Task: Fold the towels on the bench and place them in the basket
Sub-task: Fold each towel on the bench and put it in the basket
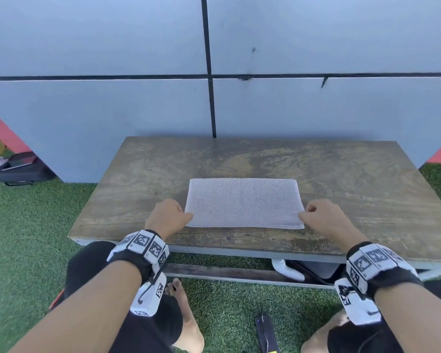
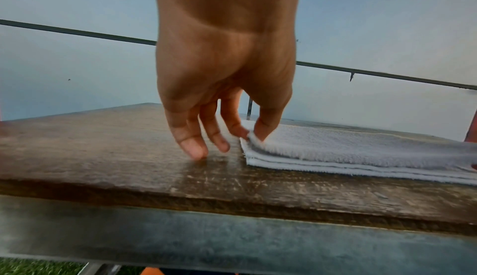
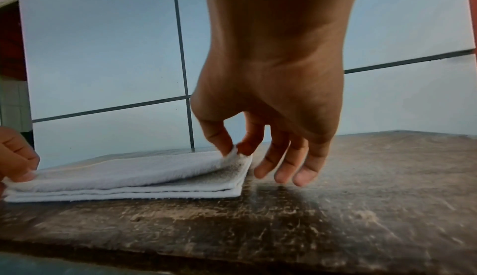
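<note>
While each hand, left hand (image 1: 167, 217) and right hand (image 1: 322, 218), pinches a near top-layer corner of the folded white terry towel (image 1: 243, 203) on the worn wooden bench (image 1: 143, 179), little looks wrong. Uneven lifting (only the top layer is gripped) could skew the fold.

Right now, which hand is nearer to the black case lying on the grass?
Left. The left hand pinches the towel's left corner, on the black case's side; the right hand pinches the opposite corner.
</note>
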